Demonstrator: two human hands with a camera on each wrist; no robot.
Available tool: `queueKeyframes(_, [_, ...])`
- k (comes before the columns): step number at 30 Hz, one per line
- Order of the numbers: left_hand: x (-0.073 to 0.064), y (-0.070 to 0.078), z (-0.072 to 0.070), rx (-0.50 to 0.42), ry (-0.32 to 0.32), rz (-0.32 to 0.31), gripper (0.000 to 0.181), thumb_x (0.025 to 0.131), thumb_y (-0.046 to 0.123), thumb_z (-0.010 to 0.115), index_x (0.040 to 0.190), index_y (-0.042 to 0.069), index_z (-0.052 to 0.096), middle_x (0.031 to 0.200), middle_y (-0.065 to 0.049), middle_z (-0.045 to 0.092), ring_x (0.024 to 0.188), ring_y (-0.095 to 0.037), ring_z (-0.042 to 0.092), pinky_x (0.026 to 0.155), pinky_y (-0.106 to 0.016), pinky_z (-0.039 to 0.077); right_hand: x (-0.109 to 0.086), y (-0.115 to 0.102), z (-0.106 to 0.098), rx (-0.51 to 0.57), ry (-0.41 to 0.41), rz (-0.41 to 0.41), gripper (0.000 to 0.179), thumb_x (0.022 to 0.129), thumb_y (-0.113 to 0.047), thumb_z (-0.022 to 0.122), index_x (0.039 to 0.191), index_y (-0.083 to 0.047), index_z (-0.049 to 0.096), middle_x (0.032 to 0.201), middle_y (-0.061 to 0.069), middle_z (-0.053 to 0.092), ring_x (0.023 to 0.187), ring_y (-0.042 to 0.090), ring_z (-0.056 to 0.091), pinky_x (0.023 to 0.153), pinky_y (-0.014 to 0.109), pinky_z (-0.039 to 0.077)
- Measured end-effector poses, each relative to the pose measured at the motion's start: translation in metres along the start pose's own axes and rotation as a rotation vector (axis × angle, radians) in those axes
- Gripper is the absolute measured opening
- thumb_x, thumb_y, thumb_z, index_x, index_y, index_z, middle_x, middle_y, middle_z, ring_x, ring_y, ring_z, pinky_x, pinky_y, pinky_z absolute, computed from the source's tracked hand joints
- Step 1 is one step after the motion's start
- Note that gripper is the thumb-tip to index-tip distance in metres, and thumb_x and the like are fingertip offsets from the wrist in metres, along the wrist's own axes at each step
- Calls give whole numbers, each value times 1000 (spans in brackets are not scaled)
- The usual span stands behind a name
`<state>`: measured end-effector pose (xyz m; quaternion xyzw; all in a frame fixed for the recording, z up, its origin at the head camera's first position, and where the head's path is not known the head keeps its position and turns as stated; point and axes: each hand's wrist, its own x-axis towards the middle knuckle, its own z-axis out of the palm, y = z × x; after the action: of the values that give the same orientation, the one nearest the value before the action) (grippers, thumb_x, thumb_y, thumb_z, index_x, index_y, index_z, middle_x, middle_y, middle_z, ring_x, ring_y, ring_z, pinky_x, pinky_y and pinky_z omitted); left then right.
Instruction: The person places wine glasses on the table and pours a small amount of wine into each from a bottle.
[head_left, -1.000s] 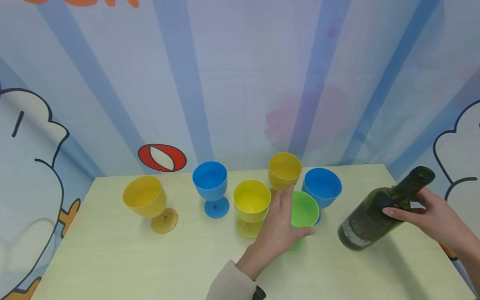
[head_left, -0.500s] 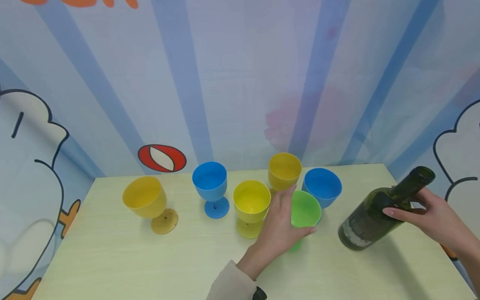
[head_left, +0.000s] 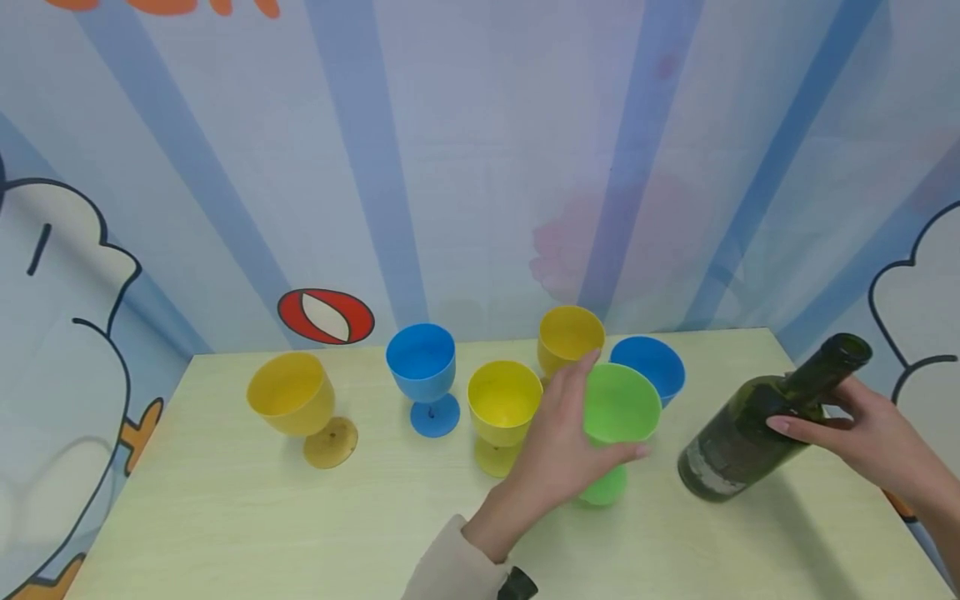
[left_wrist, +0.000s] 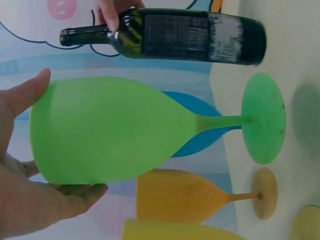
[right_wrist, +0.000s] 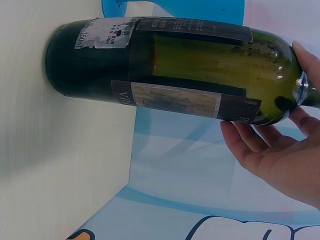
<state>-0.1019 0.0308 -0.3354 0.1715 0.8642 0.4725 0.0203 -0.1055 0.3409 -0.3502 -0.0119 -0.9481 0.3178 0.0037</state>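
My left hand (head_left: 558,446) grips a green goblet (head_left: 621,408) round its bowl, the thumb on the near side. In the left wrist view the foot of the green goblet (left_wrist: 263,118) hangs a little above the tabletop, with a shadow beside it. With my right hand (head_left: 862,425) I hold a dark green wine bottle (head_left: 750,433) at its shoulder, below the neck. Its worn labels show in the right wrist view, where the fingers (right_wrist: 250,142) curl under the glass. Whether the bottle's base touches the table I cannot tell.
Behind the green goblet stand a blue goblet (head_left: 651,365) and a yellow goblet (head_left: 570,337). Left of my left hand are another yellow goblet (head_left: 502,408), a blue goblet (head_left: 422,367) and a yellow goblet (head_left: 292,396). A printed backdrop (head_left: 480,167) rises behind the pale table (head_left: 315,533).
The green goblet has come up off the table and shifted slightly right in my left hand. My right hand and the bottle stay where they were.
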Motion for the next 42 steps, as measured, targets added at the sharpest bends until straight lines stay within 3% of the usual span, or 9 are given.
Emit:
queueKeyframes(9, [-3,12,-21,-59,35,-4,95,66,42,80,142,30,24,141,2,32,121,-20,41,93,-44,40,0,0,1,5,0,1,70,87,-32,62,132,9,29,119,37,38,104,54,38,76,63,39])
queueKeyframes(20, [-7,12,-38,-145,37,15,93,66,37,81,141,31,26,138,2,36,117,-22,43,89,-44,43,-2,0,3,42,-2,9,70,88,-31,60,136,6,25,124,37,34,106,54,37,74,60,42])
queueKeyframes(31, [-9,9,-42,-159,50,13,94,66,34,82,141,29,26,138,3,36,119,-22,41,91,-44,41,-4,-1,3,83,-7,-8,72,89,-28,60,139,6,20,126,37,33,108,53,35,75,60,39])
queueKeyframes(42, [-10,7,-40,-174,60,18,94,64,31,83,141,26,27,137,1,37,119,-21,41,92,-44,41,-3,9,4,125,-62,-19,81,86,-29,64,141,4,14,128,37,32,107,56,38,72,58,45])
